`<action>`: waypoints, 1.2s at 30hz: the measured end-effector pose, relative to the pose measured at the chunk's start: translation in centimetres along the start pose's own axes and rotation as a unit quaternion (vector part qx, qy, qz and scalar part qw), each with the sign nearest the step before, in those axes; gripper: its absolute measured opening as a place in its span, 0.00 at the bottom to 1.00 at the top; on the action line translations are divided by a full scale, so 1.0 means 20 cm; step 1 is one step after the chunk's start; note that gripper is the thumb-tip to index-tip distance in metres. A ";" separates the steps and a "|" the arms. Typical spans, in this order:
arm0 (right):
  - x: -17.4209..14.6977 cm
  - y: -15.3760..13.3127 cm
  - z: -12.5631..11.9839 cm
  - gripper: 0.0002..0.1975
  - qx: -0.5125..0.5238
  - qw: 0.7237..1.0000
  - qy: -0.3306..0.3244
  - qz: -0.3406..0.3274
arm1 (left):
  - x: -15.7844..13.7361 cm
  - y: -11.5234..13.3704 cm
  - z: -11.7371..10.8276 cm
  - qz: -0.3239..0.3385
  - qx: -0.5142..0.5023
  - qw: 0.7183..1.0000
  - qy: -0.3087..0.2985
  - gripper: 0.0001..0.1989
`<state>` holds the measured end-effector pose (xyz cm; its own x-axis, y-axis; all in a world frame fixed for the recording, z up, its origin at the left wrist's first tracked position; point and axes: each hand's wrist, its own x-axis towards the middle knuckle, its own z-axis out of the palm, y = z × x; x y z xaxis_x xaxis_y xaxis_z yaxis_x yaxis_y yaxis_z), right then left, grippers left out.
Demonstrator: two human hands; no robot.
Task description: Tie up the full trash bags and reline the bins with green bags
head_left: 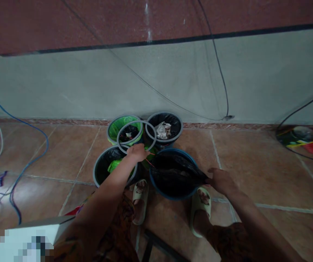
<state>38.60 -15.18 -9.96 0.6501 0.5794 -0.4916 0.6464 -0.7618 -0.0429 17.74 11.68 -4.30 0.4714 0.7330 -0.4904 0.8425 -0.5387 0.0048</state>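
My left hand is closed around a thin grey bin ring, held tilted above the grouped bins. A thin red strip, perhaps a drawstring, runs from these fingers toward a black trash bag. My right hand pinches the right end of this bag, pulling it out past the rim. The bag lies across the mouth of a blue bin between my feet, its opening stretched sideways. Whether my left fingers also grip the bag is hard to make out.
A green-lined bin and a black-lined bin with crumpled white waste stand by the wall. Another bin holds something green. Blue cable crosses the left floor. A dark metal bar lies near my feet; a white box is lower left.
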 end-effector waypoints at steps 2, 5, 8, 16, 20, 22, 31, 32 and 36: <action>-0.01 -0.07 -0.02 0.25 0.003 1.000 0.014 -0.002 | -0.04 0.06 0.01 0.002 0.010 0.998 0.058 0.31; -0.02 -0.14 -0.04 0.27 0.004 1.000 0.017 0.016 | -0.07 0.19 0.04 0.097 0.000 0.985 0.142 0.33; -0.01 -0.15 -0.03 0.19 -0.020 0.999 -0.027 0.017 | -0.05 0.34 0.10 0.241 -0.029 0.959 0.145 0.31; -0.04 -0.15 -0.02 0.13 0.052 0.992 -0.008 -0.112 | 0.01 0.64 0.35 0.466 -0.033 0.881 0.076 0.25; -0.05 -0.13 -0.05 0.13 0.167 0.980 0.010 -0.110 | 0.02 0.65 0.40 0.458 0.023 0.888 0.045 0.13; -0.06 -0.12 -0.08 0.11 0.233 0.968 0.017 -0.093 | 0.03 0.62 0.40 0.428 0.035 0.902 0.051 0.13; -0.06 -0.07 -0.13 0.13 0.459 0.885 0.046 -0.059 | 0.00 0.53 0.33 0.333 0.000 0.935 0.122 0.22; -0.05 -0.05 -0.12 0.15 0.435 0.898 0.047 -0.052 | -0.02 0.51 0.31 0.314 0.002 0.941 0.128 0.27; -0.05 -0.01 -0.08 0.25 0.293 0.955 0.025 -0.041 | -0.08 0.34 0.26 0.204 0.026 0.975 0.080 0.36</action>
<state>38.36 -15.15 -8.04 0.6344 0.6462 -0.4243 0.3705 -0.7359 -0.5667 21.30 4.71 -7.98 0.8022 0.5068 -0.3156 0.5646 -0.8159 0.1251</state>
